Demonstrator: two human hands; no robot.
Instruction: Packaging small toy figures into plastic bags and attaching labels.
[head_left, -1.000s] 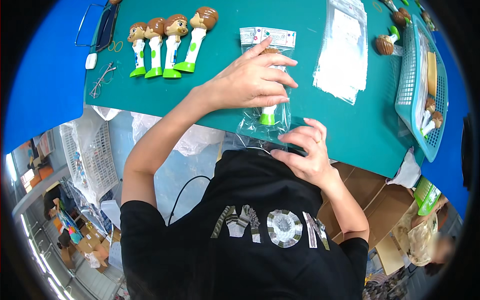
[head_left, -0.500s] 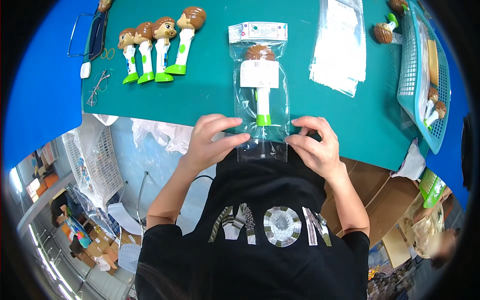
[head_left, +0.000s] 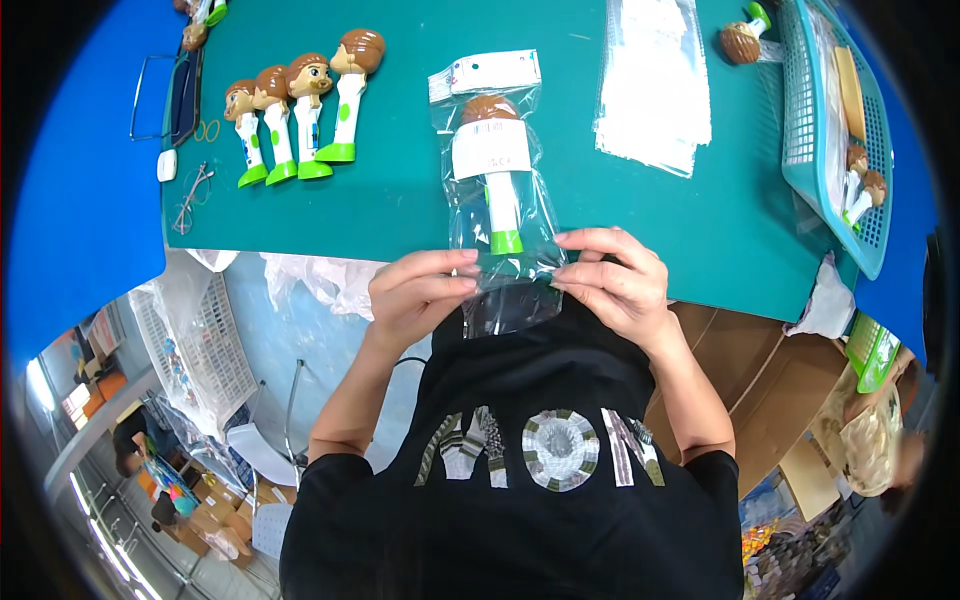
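A clear plastic bag [head_left: 545, 215] lies at the table's front edge, its lower end hanging over my black shirt. Inside it is a figurine [head_left: 506, 205] with a brown head, white body and green base, head pointing away from me. A white label [head_left: 491, 148] covers part of the figurine, and a white header card [head_left: 495, 72] tops the bag. My left hand [head_left: 420, 292] pinches the bag's left edge below the green base. With thumb and fingers, my right hand [head_left: 618, 282] grips the right edge at about the same height.
Several similar figurines [head_left: 303, 120] lie in a row on the green table [head_left: 400, 200]. A stack of clear bags [head_left: 652, 90] lies far right of centre. A blue-green basket [head_left: 808, 130] holding figurines stands at the right. Glasses [head_left: 193, 198] rest at the left.
Both hands have closed in on the bag's side edges. The bag has tilted slightly, its film creased and its lower end spread. The whole view has shifted a little.
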